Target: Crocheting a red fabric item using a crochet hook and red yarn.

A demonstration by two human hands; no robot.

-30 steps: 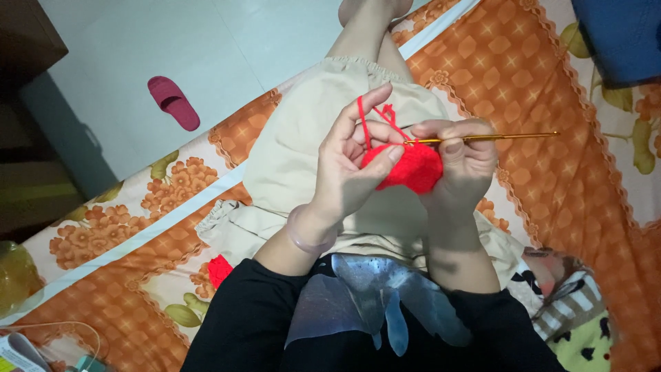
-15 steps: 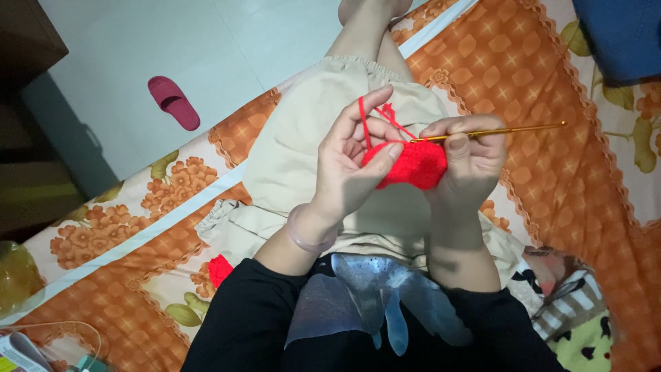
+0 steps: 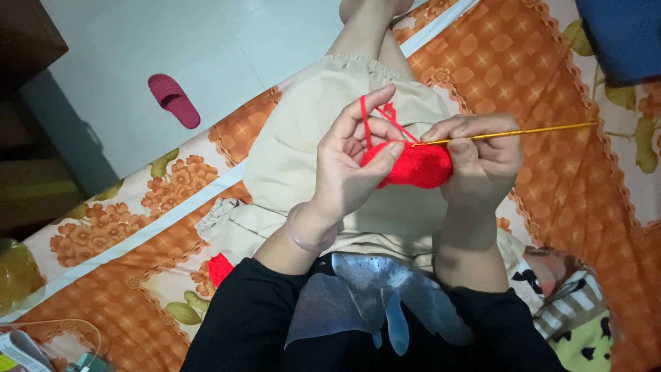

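The small fuzzy red crocheted piece (image 3: 412, 167) sits right between both hands, over the lap in beige shorts (image 3: 303, 145). Left hand (image 3: 351, 165) pinches its edge, with the thin red yarn strand (image 3: 365, 122) looped over the raised index finger. Right hand (image 3: 482, 158) grips the slim golden metal crochet hook (image 3: 509, 133), whose tip touches the piece's top edge.

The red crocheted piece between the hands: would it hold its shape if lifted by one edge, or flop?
The red crocheted piece would probably flop: it already bulges and folds where the left hand pinches it. It looks light, since fingertips alone carry it. It likely would not slip, as the yarn looks fuzzy and the gold hook in the right hand enters its edge.
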